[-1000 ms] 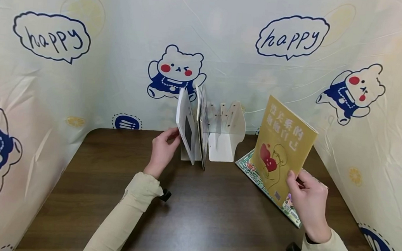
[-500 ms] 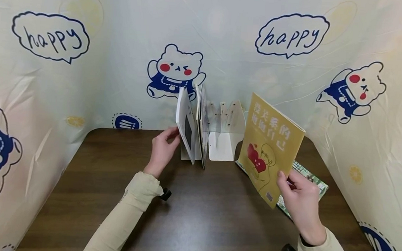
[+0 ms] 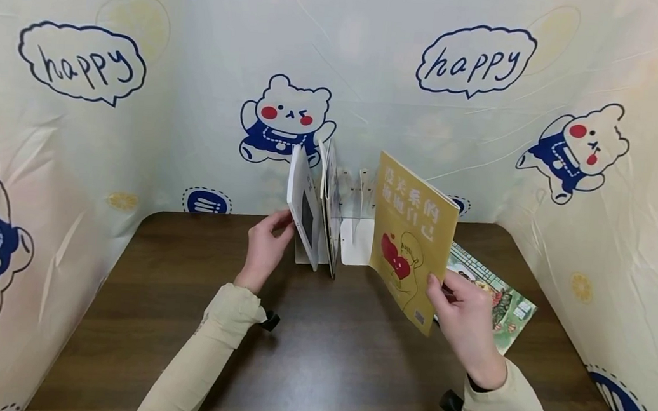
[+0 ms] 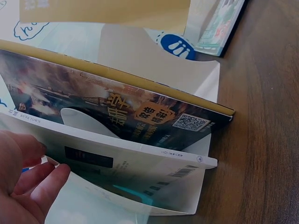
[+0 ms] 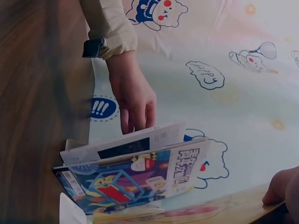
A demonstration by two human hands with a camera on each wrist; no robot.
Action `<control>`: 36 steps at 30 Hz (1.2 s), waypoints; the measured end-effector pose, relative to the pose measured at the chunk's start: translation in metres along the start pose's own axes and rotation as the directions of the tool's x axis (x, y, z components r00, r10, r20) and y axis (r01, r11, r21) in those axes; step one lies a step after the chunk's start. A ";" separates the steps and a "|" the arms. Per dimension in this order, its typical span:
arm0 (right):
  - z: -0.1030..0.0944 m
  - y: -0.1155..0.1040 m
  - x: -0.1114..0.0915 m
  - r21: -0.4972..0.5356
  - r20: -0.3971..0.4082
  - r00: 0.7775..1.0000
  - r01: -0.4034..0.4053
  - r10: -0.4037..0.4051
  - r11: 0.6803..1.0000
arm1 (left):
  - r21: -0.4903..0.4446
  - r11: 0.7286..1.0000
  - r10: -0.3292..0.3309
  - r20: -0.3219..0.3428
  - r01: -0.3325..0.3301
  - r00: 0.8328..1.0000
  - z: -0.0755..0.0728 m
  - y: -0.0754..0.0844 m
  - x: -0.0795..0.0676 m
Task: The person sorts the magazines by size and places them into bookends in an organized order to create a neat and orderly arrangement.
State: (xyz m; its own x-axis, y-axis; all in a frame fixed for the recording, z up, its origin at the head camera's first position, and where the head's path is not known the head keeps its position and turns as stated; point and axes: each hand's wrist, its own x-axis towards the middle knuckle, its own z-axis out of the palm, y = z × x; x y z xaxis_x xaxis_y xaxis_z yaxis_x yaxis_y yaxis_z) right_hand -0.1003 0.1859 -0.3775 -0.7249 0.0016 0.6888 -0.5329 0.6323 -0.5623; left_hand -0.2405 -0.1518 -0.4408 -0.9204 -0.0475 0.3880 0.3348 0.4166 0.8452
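Observation:
My right hand (image 3: 466, 323) pinches the lower right edge of a yellow book (image 3: 409, 236), which stands tilted over the table, cover facing me. Its cover shows a red heart and a line-drawn figure. With my left hand (image 3: 266, 245) I pinch the pale left end panel of a white bookend (image 3: 354, 249) beside a white book (image 3: 302, 210). In the left wrist view, a dark book (image 4: 103, 100) with a yellow edge leans in the bookend past the white book (image 4: 187, 161). The yellow book partly hides the bookend's right side.
A green illustrated book (image 3: 508, 307) lies flat on the dark wooden table (image 3: 294, 369) at the right, partly behind my right hand. A patterned cloth (image 3: 197, 126) hangs round the back and sides of the table.
My right hand has carried the yellow book left, away from over the green book and toward the bookend, uncovering more of the green book. The left hand has stayed in place.

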 end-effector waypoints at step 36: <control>0.115 0.011 0.027 0.300 -0.002 0.955 -0.282 0.296 0.911 | 0.007 1.000 0.009 0.000 -0.009 1.000 0.000 0.001 -0.001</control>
State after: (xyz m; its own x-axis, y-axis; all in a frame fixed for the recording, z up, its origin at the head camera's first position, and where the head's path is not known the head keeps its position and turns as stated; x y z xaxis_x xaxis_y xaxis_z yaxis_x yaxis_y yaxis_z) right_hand -0.1759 0.1035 -0.4176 -0.8494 0.1903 0.4923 -0.4121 0.3438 -0.8438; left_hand -0.2394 -0.1513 -0.4408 -0.9174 -0.0440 0.3954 0.3413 0.4237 0.8390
